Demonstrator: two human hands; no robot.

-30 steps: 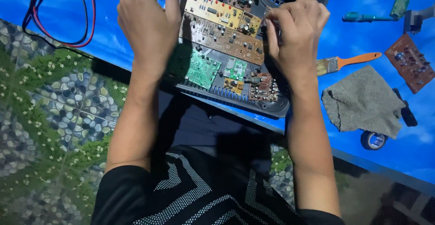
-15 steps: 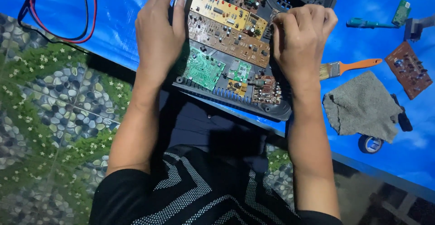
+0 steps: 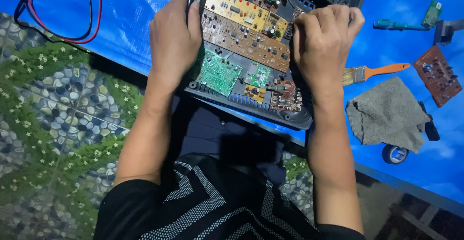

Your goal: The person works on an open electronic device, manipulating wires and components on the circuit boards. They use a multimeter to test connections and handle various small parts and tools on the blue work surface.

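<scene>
hands (image 3: 246,42) slid nearer | open chassis (image 3: 251,105) w/ circuit boards (image 3: 241,27)

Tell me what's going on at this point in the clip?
A person sits over an opened black electronics chassis full of circuit boards, on a blue sheet. The left hand grips its left edge beside the green board. The right hand is curled over the boards on the right side; what its fingertips pinch is hidden. Off to the right lie a paintbrush, a grey cloth, a tape roll and a loose brown board.
</scene>
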